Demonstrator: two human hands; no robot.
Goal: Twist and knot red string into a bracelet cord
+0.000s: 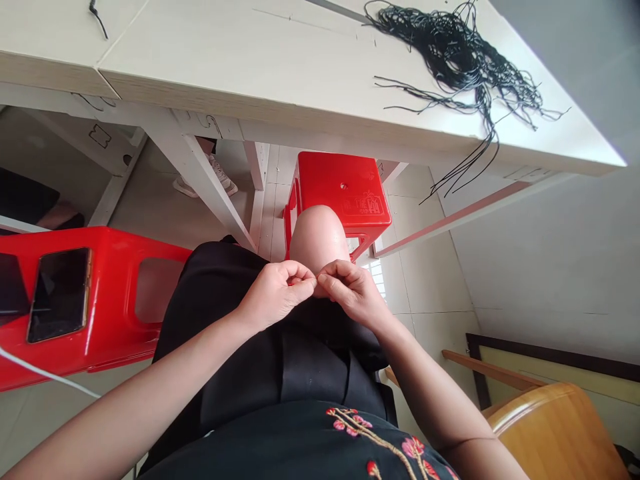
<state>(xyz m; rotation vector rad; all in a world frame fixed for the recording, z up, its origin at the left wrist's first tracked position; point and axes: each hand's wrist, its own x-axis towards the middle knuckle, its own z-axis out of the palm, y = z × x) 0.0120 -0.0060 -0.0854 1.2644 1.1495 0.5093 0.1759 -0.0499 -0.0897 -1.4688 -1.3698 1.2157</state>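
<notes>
black cords [465, 60] are piled on the table [280, 60] at upper right; left hand [273, 293] and right hand [353, 290] are pinched together at centre, anything held too small to tell.

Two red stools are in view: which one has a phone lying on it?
The red stool at the left, beside the person's lap, carries the dark phone. The other red stool, under the table beyond the knee, has none.

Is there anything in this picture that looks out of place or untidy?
Yes. The bundle of thin black cords on the pale wooden table lies tangled, and several strands hang over the table's front edge. A dark phone also lies on the red plastic stool at the left.
</notes>
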